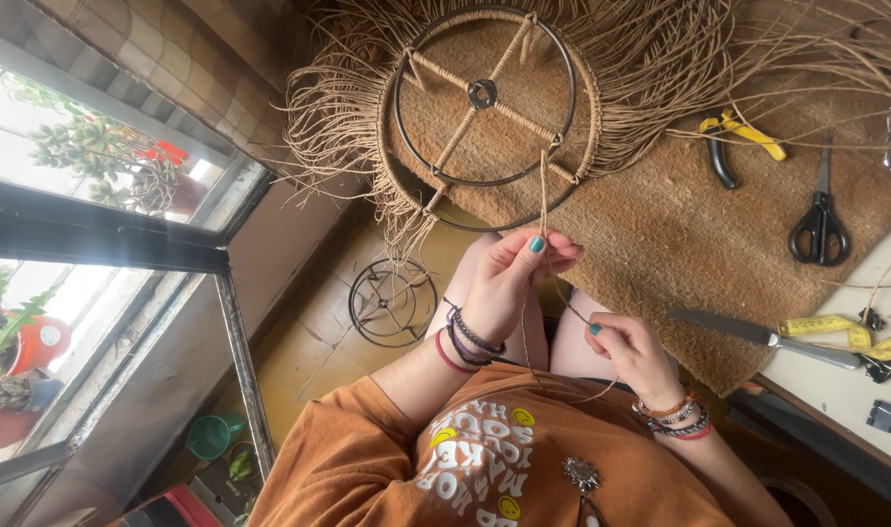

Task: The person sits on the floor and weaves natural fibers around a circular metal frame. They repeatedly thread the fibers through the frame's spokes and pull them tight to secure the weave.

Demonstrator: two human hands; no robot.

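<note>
Bright daylight through a dark-framed window [94, 224] at left of frame, potted plants [103, 161] outside; yellowish tiled floor [318, 332] below centre; checked fabric [186, 63] upper left; white tabletop [846, 381] at lower right

Things around the hands
The ring frame [484, 107] lies beyond both hands; pliers [738, 141], scissors [820, 220] and knife [758, 337] lie to their right.

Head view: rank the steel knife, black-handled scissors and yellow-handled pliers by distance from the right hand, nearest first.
1. Steel knife, just beside the right hand, at the brown mat's lower edge.
2. Black-handled scissors, farther out, on the mat up and to that side.
3. Yellow-handled pliers, farthest, higher on the mat near the loose fibre strands.
</note>
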